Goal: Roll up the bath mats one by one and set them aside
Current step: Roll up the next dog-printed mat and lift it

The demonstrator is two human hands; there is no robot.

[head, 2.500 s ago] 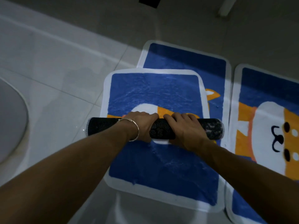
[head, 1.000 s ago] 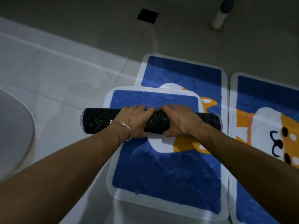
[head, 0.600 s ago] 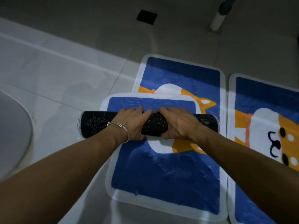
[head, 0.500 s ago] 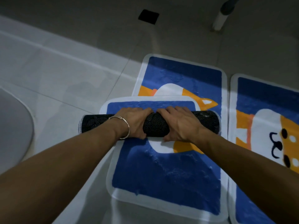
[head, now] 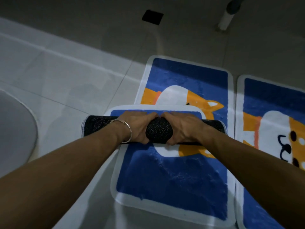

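Grip: we hold the rolled mat [head: 159, 133] with our left hand [head: 137, 128] and right hand [head: 183, 128], fingers curled over it.
Beneath grip: blue dog mat [head: 173, 176].

The one view sits at the person's head, high over the floor [head: 66, 76], and faces forward and steeply down. Both forearms [head: 74, 162] enter from the bottom corners and run up to mid-frame, where the left grip [head: 135, 128] and right grip [head: 184, 129] meet on the roll [head: 159, 133], so the work lies near, below the lens. The wide lens takes in the mats [head: 189, 76] around it and, at the top edge, a drain [head: 152, 17] and a pipe [head: 227, 20] farther off.
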